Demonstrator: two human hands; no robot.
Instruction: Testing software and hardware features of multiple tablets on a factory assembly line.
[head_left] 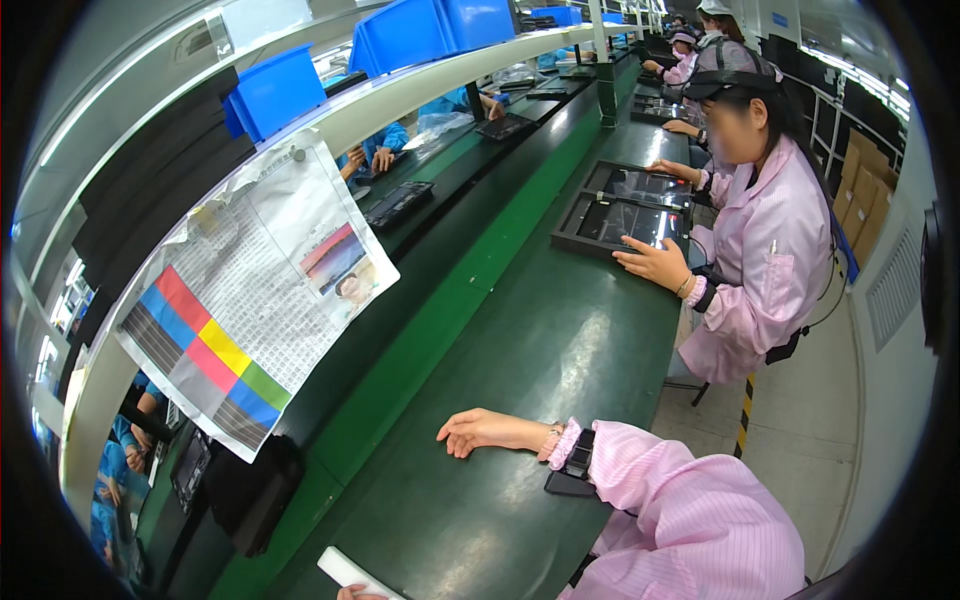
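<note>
My right hand (490, 431) rests over the green work surface (545, 375), its fingers loosely bent and somewhat apart, with nothing in it. A black device (574, 466) is strapped round that wrist, over a pink sleeve (690, 500). Only a few fingertips of my left hand (360, 594) show at the bottom edge. They press against a white, flat bar-shaped piece (350, 570), which they seem to grip. The rest of that hand and the bar's near end are cut off.
A co-worker in pink (765, 230) handles black frames with glossy panels (625, 215) farther along the bench. A printed sheet (260, 290) hangs from the shelf rail at left. Blue bins (280, 90) stand on the shelf. People in blue work across the line.
</note>
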